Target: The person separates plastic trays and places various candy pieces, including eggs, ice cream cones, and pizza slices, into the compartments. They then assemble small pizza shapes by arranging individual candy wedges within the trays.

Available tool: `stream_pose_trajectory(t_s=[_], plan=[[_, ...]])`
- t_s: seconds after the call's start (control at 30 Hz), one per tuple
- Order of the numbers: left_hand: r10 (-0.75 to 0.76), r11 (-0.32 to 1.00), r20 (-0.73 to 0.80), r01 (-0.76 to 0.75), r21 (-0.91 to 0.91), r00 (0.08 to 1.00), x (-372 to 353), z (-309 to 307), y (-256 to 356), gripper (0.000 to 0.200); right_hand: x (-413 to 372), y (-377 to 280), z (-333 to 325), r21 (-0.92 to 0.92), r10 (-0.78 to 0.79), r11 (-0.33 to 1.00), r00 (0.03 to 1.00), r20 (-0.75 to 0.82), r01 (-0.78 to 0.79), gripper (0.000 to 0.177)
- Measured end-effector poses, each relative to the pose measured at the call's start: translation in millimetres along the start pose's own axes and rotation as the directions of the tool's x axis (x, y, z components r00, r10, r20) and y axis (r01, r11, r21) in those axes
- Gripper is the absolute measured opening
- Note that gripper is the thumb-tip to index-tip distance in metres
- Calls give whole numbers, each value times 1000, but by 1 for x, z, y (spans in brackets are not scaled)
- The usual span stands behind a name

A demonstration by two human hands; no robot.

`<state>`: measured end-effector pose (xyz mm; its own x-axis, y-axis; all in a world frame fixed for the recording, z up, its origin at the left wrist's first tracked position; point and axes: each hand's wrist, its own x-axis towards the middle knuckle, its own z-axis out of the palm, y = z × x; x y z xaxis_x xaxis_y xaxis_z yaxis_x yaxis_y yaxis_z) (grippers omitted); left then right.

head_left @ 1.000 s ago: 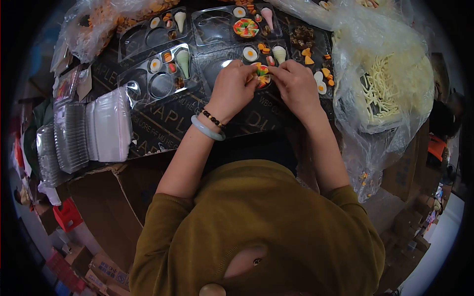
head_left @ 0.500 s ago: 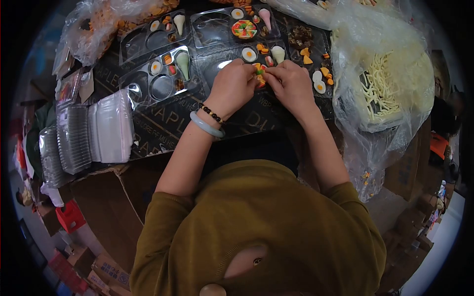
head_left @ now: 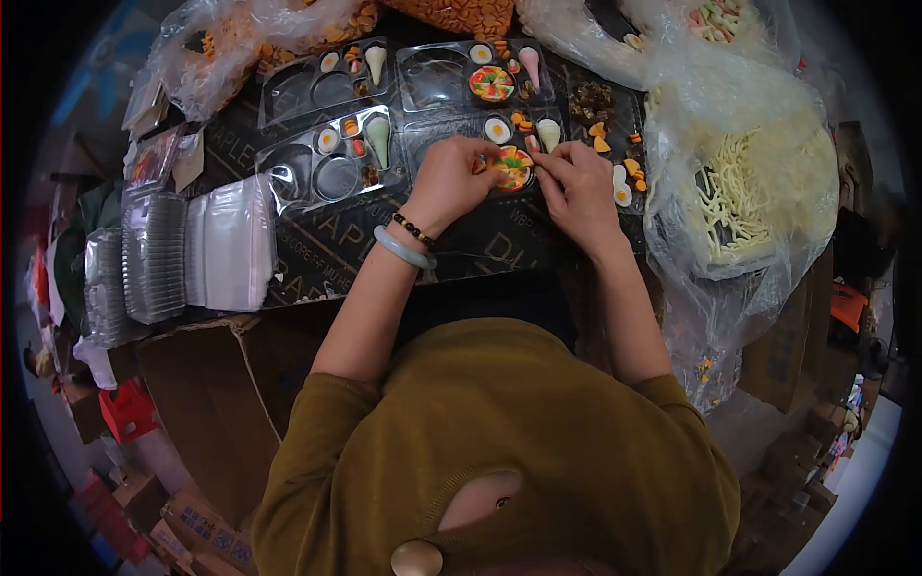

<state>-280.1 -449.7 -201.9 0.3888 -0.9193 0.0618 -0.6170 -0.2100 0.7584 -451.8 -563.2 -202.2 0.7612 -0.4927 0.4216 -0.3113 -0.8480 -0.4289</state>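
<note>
A round pizza-like candy [head_left: 513, 169] with red, yellow and green wedges lies in a clear plastic tray [head_left: 423, 144]. My left hand [head_left: 449, 182] is at its left edge, fingers closed around something orange that they mostly hide. At the right edge is my right hand [head_left: 580, 200], thumb and fingers pinched together; what they hold, if anything, is too small to tell. Just above the pizza are a fried-egg candy [head_left: 497, 131], a small pink-and-white piece [head_left: 532, 143] and a pale cone-shaped candy [head_left: 549, 134].
Similar trays stand behind and at left [head_left: 338, 178]. Loose egg candies [head_left: 622, 195] and dark pieces [head_left: 589, 101] lie at right, beside a plastic bag [head_left: 783, 154] with pale strands [head_left: 735, 197]. Stacked clear packaging [head_left: 154, 257] is at far left; orange pieces [head_left: 461, 14] at the back.
My hands have moved apart, uncovering more of the pizza candy, whose wedges now show as a round. The view has shifted slightly, so the trays sit lower in the frame.
</note>
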Motion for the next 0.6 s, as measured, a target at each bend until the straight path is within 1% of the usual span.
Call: stream_pose_trajectory(t_s=[0.07, 0.13, 0.2, 0.27, 0.4, 0.5, 0.6], plan=[[-41, 996, -17, 39, -84, 999, 2, 6, -10, 31, -3, -3, 1, -28, -26, 999, 999, 19, 27, 18], [-37, 991, -35, 32, -133, 999, 2, 12, -14, 29, -4, -7, 1, -47, -44, 998, 999, 18, 45, 17], [-35, 986, -50, 26, -164, 998, 3, 14, -15, 27, -3, -11, 0, -57, -60, 997, 998, -4, 60, 15], [-40, 982, -58, 29, -186, 997, 2, 15, -15, 26, -6, -12, 1, -68, -93, 993, 995, 24, 95, 13], [-40, 990, -66, 30, -140, 997, 1, 13, -10, 27, -6, -11, -2, -108, -125, 986, 992, 31, 127, 10], [-31, 992, -87, 20, -125, 996, 2, 15, -11, 29, -6, -7, -5, -104, -142, 984, 988, 54, 147, 15], [-21, 992, -85, 10, -123, 996, 2, 14, -10, 31, -9, -13, -7, -87, -88, 992, 995, 52, 92, 21]])
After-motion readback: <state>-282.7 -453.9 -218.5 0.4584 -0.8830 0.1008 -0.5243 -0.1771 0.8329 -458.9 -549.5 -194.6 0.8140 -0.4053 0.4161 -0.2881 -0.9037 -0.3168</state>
